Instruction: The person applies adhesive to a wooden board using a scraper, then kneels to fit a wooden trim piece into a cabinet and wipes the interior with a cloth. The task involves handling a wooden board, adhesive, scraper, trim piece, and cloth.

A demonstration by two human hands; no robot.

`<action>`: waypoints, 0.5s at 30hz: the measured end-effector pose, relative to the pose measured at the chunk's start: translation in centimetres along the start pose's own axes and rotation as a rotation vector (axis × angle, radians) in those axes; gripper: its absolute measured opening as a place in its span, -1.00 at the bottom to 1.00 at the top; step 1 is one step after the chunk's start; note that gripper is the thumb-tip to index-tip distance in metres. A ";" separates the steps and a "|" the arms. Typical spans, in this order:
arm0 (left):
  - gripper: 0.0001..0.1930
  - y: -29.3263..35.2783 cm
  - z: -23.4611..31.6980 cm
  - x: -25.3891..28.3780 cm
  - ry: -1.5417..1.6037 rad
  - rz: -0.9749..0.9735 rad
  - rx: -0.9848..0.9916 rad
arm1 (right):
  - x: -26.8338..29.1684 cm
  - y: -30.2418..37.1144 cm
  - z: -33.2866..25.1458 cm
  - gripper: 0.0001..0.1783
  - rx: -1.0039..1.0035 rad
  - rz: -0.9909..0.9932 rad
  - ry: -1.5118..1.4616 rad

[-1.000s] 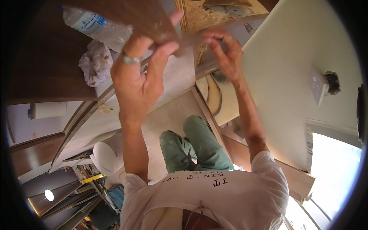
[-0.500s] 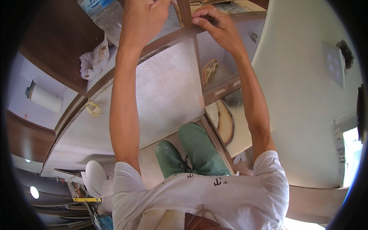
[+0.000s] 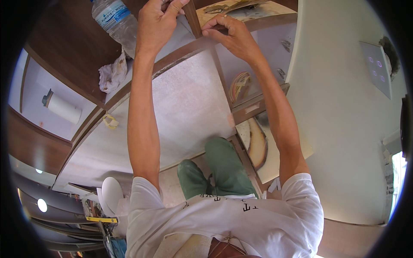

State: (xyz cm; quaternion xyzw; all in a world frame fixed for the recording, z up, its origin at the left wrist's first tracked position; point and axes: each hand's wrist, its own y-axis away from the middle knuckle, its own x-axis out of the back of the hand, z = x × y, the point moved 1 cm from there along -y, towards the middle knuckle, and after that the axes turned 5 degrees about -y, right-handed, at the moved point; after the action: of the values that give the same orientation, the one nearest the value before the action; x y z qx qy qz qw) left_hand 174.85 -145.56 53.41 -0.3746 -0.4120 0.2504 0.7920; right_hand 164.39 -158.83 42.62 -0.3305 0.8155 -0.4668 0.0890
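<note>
Both my arms reach up to a brown wooden cabinet. My left hand [image 3: 158, 26] is closed in a pinch at the top edge, just left of an upright brown divider [image 3: 192, 18]. Whatever it pinches is too small or hidden to make out. Lower and to the right, my right hand [image 3: 232, 36] has thumb and forefinger drawn together by the divider's foot, where it meets the curved front rail [image 3: 180, 51]. I cannot make out anything between those fingertips. A clear plastic water bottle [image 3: 116, 21] with a blue label leans left of my left hand.
A crumpled white cloth [image 3: 112, 75] lies on the shelf below the bottle. A white roll [image 3: 63, 107] sits in the left compartment. Coiled wires [image 3: 240, 87] rest in the right one. A yellow loop [image 3: 110, 121] hangs at the front edge. A switch panel [image 3: 377, 68] hangs off the right wall.
The whole view has shifted slightly. My right hand appears a little further left and lower, still beside the divider's foot. My left hand stays pinched near the top edge.
</note>
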 end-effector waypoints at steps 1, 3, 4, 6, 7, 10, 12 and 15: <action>-0.61 -0.1 0.0 0.0 0.002 -0.003 0.003 | 0.0 0.0 0.0 -0.83 0.009 0.004 0.008; -0.61 -0.2 -0.1 -0.1 0.022 -0.005 0.017 | -0.1 -0.1 0.0 -0.84 0.007 0.010 0.022; -0.61 -0.2 -0.3 -0.1 0.036 -0.005 0.023 | -0.1 -0.2 0.0 -0.85 -0.003 0.011 0.030; -0.61 -0.4 -0.3 -0.2 -0.014 0.006 0.009 | -0.1 -0.3 0.2 -0.87 0.001 0.016 0.042; -0.62 -0.5 -0.3 -0.2 -0.039 0.013 0.001 | -0.2 -0.4 0.3 -0.87 0.017 0.018 0.046; -0.63 -0.6 -0.2 -0.4 -0.098 0.051 -0.024 | -0.1 -0.3 0.2 -0.89 0.026 0.015 0.087; -0.64 -0.5 0.0 0.1 -0.134 0.055 -0.036 | -0.3 -0.5 -0.2 -0.87 0.018 -0.001 0.103; -0.63 -0.4 -0.2 0.1 -0.099 0.054 -0.030 | -0.3 -0.2 0.0 -0.82 0.016 -0.017 0.098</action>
State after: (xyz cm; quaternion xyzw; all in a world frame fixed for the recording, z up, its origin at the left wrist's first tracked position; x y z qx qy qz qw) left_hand 175.07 -145.80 53.71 -0.3845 -0.4441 0.2837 0.7579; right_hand 164.69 -158.76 42.75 -0.3135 0.8123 -0.4895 0.0475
